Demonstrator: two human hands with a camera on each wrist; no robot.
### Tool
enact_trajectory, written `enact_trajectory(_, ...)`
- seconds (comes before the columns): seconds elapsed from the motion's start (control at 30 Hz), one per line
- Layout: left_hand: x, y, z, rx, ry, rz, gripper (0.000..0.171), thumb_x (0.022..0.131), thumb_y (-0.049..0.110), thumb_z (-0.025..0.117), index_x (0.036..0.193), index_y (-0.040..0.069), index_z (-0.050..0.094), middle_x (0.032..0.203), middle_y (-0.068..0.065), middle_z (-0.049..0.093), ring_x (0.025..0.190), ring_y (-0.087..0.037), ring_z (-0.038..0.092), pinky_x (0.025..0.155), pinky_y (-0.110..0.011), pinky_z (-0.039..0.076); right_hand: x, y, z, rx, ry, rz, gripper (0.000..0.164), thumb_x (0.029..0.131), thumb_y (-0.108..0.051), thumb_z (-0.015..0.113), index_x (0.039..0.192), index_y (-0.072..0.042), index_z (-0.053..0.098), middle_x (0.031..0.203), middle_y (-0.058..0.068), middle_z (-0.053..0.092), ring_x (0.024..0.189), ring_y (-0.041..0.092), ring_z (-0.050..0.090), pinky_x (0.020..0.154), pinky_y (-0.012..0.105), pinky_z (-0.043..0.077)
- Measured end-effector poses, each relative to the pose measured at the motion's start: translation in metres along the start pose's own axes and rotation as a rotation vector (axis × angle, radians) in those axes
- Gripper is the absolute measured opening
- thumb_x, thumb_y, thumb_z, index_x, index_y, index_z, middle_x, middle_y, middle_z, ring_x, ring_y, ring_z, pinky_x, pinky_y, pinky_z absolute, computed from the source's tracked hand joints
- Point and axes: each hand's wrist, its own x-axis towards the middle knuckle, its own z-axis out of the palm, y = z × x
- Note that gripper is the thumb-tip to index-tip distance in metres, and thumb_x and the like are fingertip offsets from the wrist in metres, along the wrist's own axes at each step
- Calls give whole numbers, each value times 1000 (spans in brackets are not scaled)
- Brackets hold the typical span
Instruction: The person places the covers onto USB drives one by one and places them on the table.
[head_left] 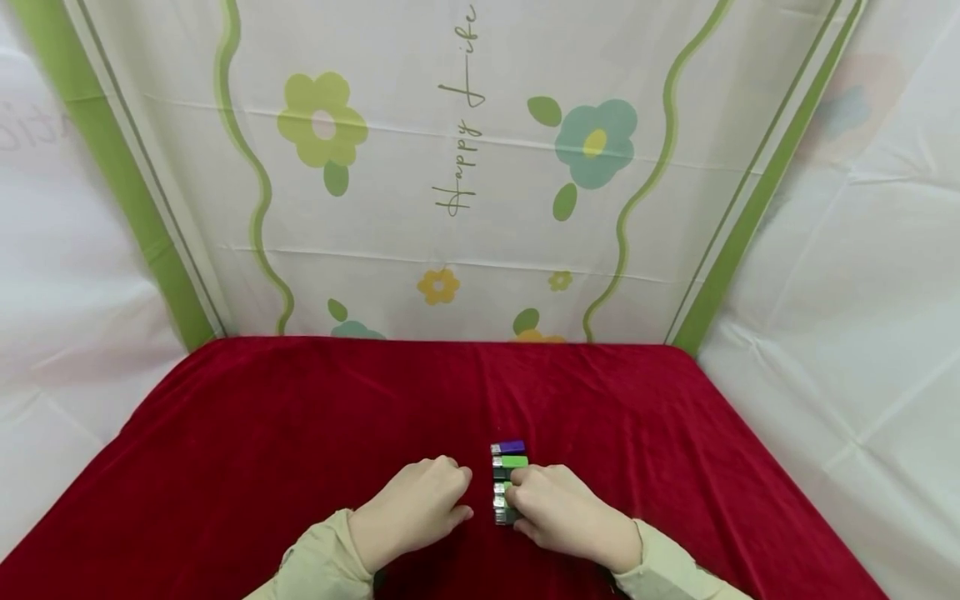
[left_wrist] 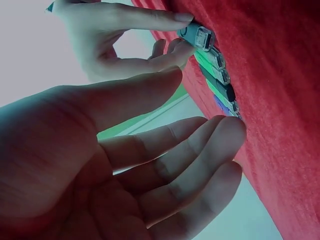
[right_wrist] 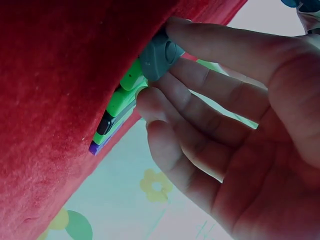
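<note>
Several USB flash drives lie side by side in a column on the red cloth, metal plugs pointing left. The purple drive [head_left: 513,447] is farthest, followed by a green drive [head_left: 514,462], a black drive [head_left: 501,473] and more green ones, partly hidden by fingers. Nearest is a grey drive [right_wrist: 156,59]. My right hand [head_left: 562,508] pinches this grey drive between thumb and fingers at the column's near end. To the left of the column, my left hand [head_left: 416,507] hovers with loosely bent fingers, thumb apart, holding nothing; its palm [left_wrist: 85,185] shows in the left wrist view.
A red velvet cloth [head_left: 300,433] covers the table. Behind it hangs a white flowered curtain [head_left: 405,183], with white fabric walls [head_left: 862,292] on both sides. The table's far edge [head_left: 450,342] meets the curtain.
</note>
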Motion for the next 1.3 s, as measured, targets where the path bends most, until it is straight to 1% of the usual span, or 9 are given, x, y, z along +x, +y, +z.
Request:
enact_trajectory(0.23,0,1,2,-1,-15,-5,29,81,20,82,69,13,57,60,6,43,50,-4,39,45,-20,37,-1,-2,2,-44,46,-30,33,67,-22,88,55,-20,57,63,-9,40,50,7,41,44,20,37)
enact_trajectory(0.47,-4,1,6,11,-4,-9,32,81,20,81,67,14,54,60,6,40,48,-5,36,44,-20,35,-1,-8,0,9,-18,-22,31,69,-16,86,61,-19,56,65,-9,44,51,5,44,46,18,37)
enact_trajectory(0.6,-8,1,9,4,-15,-15,32,82,20,80,67,14,53,60,6,39,48,-5,36,43,-20,35,-3,-12,1,36,-10,-23,30,66,-14,87,62,-20,58,65,-10,45,50,4,45,46,17,37)
enact_trajectory(0.7,-9,0,11,3,-21,-16,31,82,21,80,68,14,54,59,6,40,48,-5,36,43,-20,35,-3,-13,3,11,11,-38,29,65,-15,88,61,-21,59,65,-10,44,50,4,44,44,17,36)
enact_trajectory(0.87,-7,-5,13,20,-6,-17,30,82,23,80,68,14,56,60,6,42,47,-5,39,43,-22,37,3,-10,0,-48,55,-44,29,73,-24,83,62,-21,56,65,-9,43,50,3,39,42,19,33)
enact_trajectory(0.97,-5,-11,14,12,-7,-25,27,84,25,79,71,13,59,61,6,44,48,-5,41,43,-22,38,7,-3,-2,-18,116,-16,30,79,-22,78,61,-21,54,63,-9,42,50,3,36,42,19,32)
enact_trajectory(1.1,-1,-21,17,0,13,-39,22,86,28,77,82,9,67,72,3,52,56,-8,50,47,-23,43,7,11,-2,20,204,51,28,81,-16,75,61,-20,56,63,-10,42,52,3,38,43,18,34)
enact_trajectory(1.2,-3,-28,16,22,66,-67,25,86,28,77,94,6,70,88,-3,58,69,-14,58,55,-27,49,0,21,-3,39,244,120,22,81,-14,76,66,-18,60,66,-9,46,55,4,41,45,19,38)
enact_trajectory(1.3,-11,-36,14,66,137,-104,27,87,28,76,101,6,70,102,-7,59,80,-19,60,62,-30,52,-10,28,-6,60,293,177,14,79,-14,78,74,-14,65,73,-6,51,61,8,48,47,22,44)
